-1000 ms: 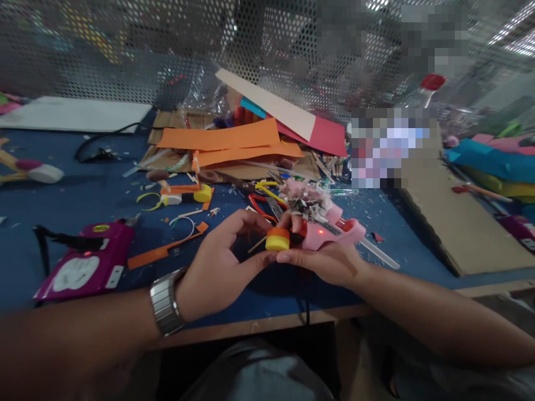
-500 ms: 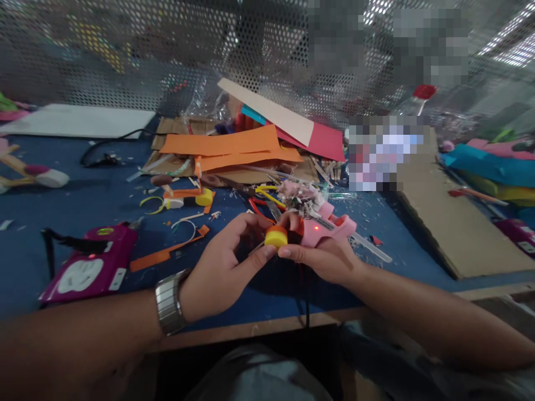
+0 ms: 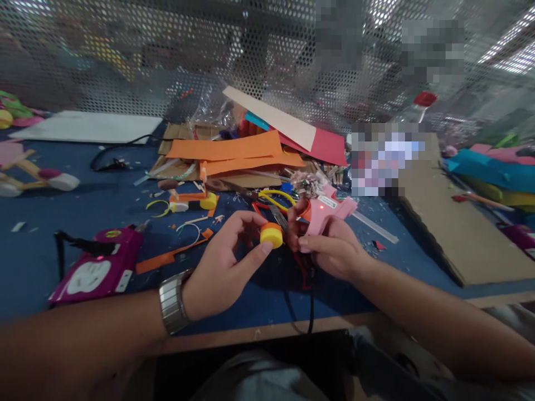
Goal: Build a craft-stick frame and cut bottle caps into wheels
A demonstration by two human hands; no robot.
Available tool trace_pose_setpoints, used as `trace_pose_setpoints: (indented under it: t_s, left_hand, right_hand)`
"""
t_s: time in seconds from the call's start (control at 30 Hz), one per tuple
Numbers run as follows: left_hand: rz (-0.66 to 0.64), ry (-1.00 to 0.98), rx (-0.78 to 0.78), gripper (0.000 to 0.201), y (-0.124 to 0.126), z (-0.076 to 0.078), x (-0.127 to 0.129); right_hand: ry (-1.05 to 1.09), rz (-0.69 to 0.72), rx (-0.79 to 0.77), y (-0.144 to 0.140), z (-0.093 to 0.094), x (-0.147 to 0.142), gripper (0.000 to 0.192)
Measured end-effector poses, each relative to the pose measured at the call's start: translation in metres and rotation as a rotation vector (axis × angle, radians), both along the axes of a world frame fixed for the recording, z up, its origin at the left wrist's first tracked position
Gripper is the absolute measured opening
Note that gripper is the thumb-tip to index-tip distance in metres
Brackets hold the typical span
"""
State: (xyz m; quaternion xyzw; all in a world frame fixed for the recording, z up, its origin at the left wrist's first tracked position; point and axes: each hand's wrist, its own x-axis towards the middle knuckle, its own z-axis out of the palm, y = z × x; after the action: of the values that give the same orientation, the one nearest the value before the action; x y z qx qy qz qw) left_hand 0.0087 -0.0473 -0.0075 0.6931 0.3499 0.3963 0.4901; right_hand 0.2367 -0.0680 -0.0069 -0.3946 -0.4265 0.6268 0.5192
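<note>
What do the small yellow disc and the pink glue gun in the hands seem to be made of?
Yellow disc, in the left hand: probably craft foam, matte, thick and soft-edged, with an orange top layer. Pink glue gun, in the right hand: moulded plastic, smooth with slight sheen.

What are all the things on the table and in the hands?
Round cap: one, yellow with orange top, pinched in the left hand.
Glue gun: one, pink with a red light, in the right hand.
Paper strips: several, orange, stacked at the middle back.
Red sheet: one, behind the strips.
Power strip: one, magenta, near left.
Cardboard: one, brown, right side.
Foam sheets: several, blue, yellow and pink, far right.
Bottle: one, clear with red cap, at the back.
Table: one, blue, littered with scraps.
Wristwatch: one, silver, left wrist.
Left hand: one.
Right hand: one.
</note>
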Motion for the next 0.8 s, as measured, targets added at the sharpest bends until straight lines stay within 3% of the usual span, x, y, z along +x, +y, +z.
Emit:
trace_pose_setpoints:
  t_s: [0.33,0.5,0.7,0.8]
  left_hand:
    - [-0.017,-0.025,-0.001,0.024,0.0,-0.001,0.0]
    - [-0.007,-0.031,-0.025,0.024,0.0,-0.002,0.0]
    - [-0.015,-0.034,-0.026,0.024,-0.001,-0.004,0.001]
    - [-0.013,-0.024,-0.027,0.025,0.0,-0.006,0.001]
  right_hand:
    - [-0.041,0.091,0.101,0.001,-0.009,0.004,0.049]
    - [-0.037,0.084,0.058,0.004,-0.008,0.004,0.052]
    - [-0.259,0.19,0.006,0.007,0.009,0.022,0.042]
    - [-0.385,0.062,-0.052,0.004,0.018,0.039,0.046]
